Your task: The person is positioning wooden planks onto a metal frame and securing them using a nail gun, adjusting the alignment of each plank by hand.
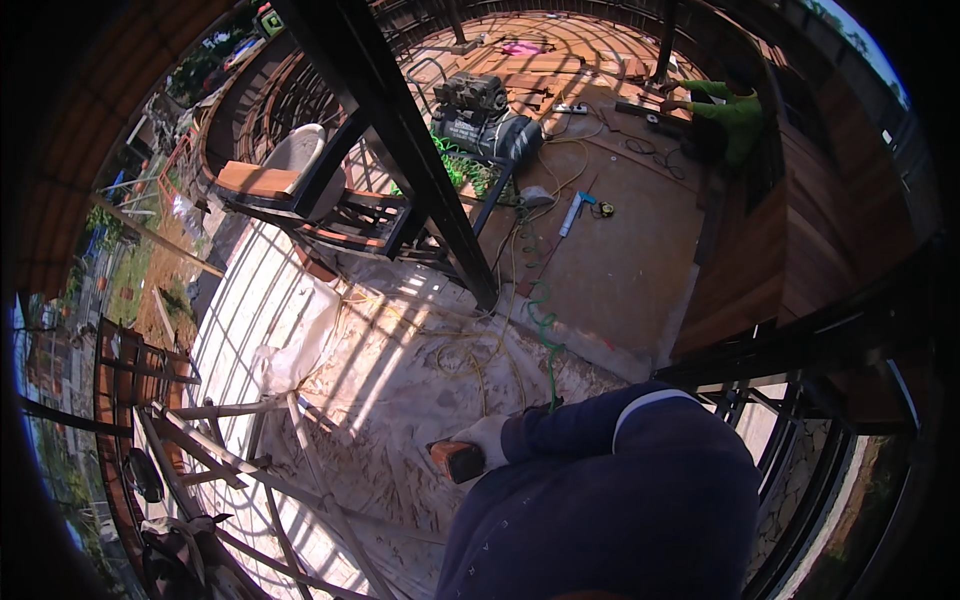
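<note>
My right arm point(600, 430), in a dark navy sleeve, reaches in from the lower right. My right hand point(488, 443), in a pale glove, is closed on a brown-and-black object point(453, 460), possibly a tool, whose full shape is hidden. A coiled green hose point(546, 330) runs down to behind that arm. Beneath lie a crumpled, dusty pale sheet point(360, 350) and loops of yellow cord point(465, 355). I cannot see my left hand.
Black post point(400, 150); compressor point(480, 130); board point(630, 260) bearing caulking gun point(572, 215) and tape measure point(603, 209); co-worker in green point(740, 115) crouched at upper right; wooden planks point(540, 65); poles point(230, 455) at lower left; metal framework point(800, 400) at right.
</note>
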{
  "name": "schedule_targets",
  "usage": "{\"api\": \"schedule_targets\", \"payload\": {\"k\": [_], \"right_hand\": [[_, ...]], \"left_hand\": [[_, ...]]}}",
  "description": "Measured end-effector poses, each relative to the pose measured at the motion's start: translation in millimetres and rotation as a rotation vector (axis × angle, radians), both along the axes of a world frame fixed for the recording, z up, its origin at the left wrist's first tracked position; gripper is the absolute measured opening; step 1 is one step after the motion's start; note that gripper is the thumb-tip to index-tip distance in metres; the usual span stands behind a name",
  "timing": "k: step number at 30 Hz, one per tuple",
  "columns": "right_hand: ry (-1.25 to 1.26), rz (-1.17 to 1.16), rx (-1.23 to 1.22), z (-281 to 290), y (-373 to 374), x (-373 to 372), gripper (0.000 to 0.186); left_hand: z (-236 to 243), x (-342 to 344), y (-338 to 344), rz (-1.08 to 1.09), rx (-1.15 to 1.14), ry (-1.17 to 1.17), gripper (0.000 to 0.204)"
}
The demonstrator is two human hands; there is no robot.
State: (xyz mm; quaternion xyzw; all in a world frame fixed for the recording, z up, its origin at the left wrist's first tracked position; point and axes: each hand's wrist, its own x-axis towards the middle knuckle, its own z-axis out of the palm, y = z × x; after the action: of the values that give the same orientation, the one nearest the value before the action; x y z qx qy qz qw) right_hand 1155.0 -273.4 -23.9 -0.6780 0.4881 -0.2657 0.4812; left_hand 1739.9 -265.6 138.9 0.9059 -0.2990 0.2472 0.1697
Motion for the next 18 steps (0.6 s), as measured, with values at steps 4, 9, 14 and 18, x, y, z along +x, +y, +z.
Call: {"api": "schedule_targets", "payload": {"k": [4,9,14,18], "right_hand": [[0.007,0.026,0.001,-1.1,-7.4,-4.6,0.043],[-0.06,0.101,0.005,1.9,-13.1,14.3,0.051],[-0.102,0.13,-0.048,-10.0,-10.7,23.9,0.052],[-1.017,-0.135,0.994,-104.5,-24.8,8.8,0.044]], "left_hand": [[-4.4,0.8,-3.6,-0.002,-0.004,0.013,0.048],[12.2,61.0,115.2,0.191,-0.076,-0.013,0.046],[-9.6,76.9,295.8,0.548,-0.217,0.01,0.044],[-18.8,23.9,320.1,0.669,-0.548,-0.054,0.042]]}}
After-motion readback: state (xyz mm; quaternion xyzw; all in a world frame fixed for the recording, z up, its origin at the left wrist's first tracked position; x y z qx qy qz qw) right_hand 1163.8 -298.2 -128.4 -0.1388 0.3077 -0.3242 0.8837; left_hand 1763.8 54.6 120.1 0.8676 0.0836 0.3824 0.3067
